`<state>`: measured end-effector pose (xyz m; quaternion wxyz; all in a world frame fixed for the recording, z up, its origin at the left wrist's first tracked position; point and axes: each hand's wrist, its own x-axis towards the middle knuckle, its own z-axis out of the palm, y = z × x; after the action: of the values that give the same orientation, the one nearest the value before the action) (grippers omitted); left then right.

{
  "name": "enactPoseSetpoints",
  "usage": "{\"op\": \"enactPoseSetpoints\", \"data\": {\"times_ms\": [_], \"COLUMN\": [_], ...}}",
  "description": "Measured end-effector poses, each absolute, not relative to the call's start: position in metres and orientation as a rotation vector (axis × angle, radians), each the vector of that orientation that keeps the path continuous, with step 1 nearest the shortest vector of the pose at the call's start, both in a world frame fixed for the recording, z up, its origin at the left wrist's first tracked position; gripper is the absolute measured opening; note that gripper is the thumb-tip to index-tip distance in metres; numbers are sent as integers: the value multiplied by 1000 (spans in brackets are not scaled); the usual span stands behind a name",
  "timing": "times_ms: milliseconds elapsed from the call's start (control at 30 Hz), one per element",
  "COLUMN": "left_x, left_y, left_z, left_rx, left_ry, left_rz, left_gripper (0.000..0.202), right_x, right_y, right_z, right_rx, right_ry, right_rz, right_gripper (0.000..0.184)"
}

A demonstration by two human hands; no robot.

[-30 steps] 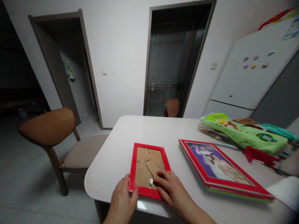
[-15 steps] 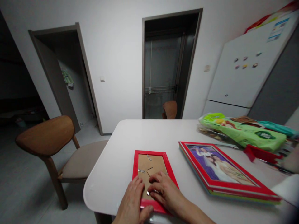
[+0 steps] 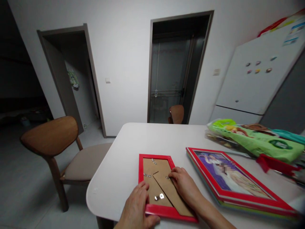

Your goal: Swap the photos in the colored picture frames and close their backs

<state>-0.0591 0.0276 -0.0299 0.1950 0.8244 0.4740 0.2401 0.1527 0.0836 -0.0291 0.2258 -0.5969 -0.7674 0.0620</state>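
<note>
A red picture frame point(image 3: 161, 210) lies face down on the white table, its brown backing board point(image 3: 157, 184) showing. Small metal clips sit along the board's edges; the bottom clip point(image 3: 159, 197) is in plain sight. My left hand point(image 3: 137, 205) holds the frame's lower left corner, thumb over the bottom rim and fingers along the side. My right hand point(image 3: 186, 184) is at the right edge, fingers curled together with their tips on the right-side clip point(image 3: 167, 177). Part of that clip is hidden under the fingertips.
Right of my hands, a red-rimmed framed photo point(image 3: 228, 171) rests on a stack. Behind it lie a green package point(image 3: 267, 141) and a red object point(image 3: 274, 165). A wooden chair point(image 3: 51, 136) stands left of the table point(image 3: 152, 136).
My right hand has moved from the bottom clip up and right to the right-side clip, uncovering the bottom one. My left hand stays on the corner. The view has shifted slightly.
</note>
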Motion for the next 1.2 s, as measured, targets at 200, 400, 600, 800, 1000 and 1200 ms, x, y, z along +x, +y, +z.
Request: {"op": "enactPoseSetpoints", "data": {"times_ms": [200, 400, 600, 800, 1000, 1200], "left_x": [-58, -59, -58, -59, -59, -59], "left_y": [28, 27, 28, 31, 30, 28], "left_z": [-29, -33, -29, -34, -37, -33], "left_rx": [2257, 2256, 2249, 2233, 2222, 2200], "left_ry": [1324, 1317, 1303, 1296, 1287, 1266], "left_rz": [661, 729, 748, 738, 792, 840], "left_gripper": [66, 43, 44, 49, 60, 50], "right_x": [148, 95, 66, 87, 97, 104], "right_y": [88, 91, 106, 122, 140, 113], "right_z": [-22, -16, -25, -28, -31, -16], "right_rx": [-1655, -1492, -1529, -1676, -1798, -1754], "right_ry": [-2112, -2223, -2190, -2065, -2008, -2027], "right_rz": [184, 216, 190, 82, 54, 80], "right_gripper": [27, 25, 24, 26, 27, 36]}}
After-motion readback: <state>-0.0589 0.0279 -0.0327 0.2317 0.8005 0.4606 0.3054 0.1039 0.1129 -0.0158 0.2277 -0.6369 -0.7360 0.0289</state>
